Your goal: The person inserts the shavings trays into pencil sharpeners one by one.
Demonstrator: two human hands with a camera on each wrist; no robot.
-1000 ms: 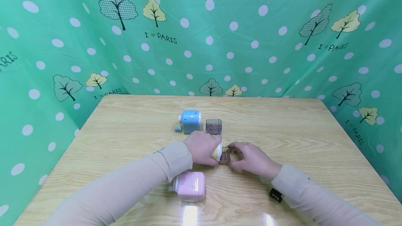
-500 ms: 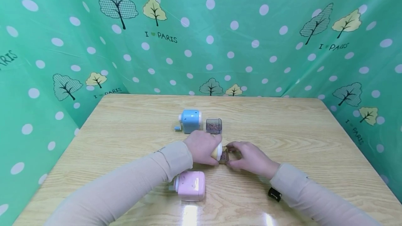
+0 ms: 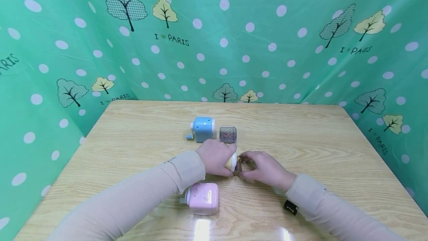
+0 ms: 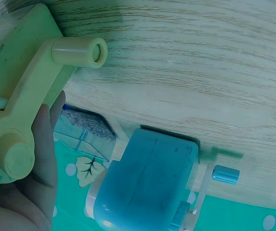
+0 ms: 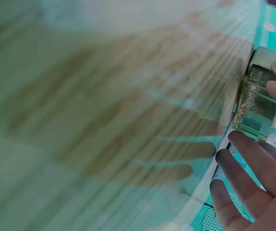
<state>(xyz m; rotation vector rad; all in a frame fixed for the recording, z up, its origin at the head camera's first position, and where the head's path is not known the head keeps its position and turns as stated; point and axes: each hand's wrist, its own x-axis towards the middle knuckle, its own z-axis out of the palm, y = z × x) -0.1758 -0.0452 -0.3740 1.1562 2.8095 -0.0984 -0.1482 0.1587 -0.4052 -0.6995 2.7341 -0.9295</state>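
My left hand (image 3: 215, 157) grips a yellow crank pencil sharpener (image 3: 229, 164) lying on the table, its white front ring facing right. The sharpener's crank arm (image 4: 32, 82) and knob show in the left wrist view. With thumb and fingertips, my right hand (image 3: 267, 170) holds a see-through brownish shavings drawer (image 5: 257, 107) at the sharpener's front. Part of the drawer sits inside the body, and shavings show through its wall. Behind my hands stands a blue crank sharpener (image 3: 203, 130), with its smoky drawer (image 3: 227, 135) of shavings apart on its right.
A pink crank sharpener (image 3: 203, 199) stands near the front, below my left forearm. Close to my right sleeve lies a small black object (image 3: 291, 207). The wooden table (image 3: 321, 137) ends at a green dotted curtain (image 3: 187, 70) at the back.
My right hand has moved slightly left, and less of the drawer shows outside the yellow sharpener. The left hand has stayed in place.
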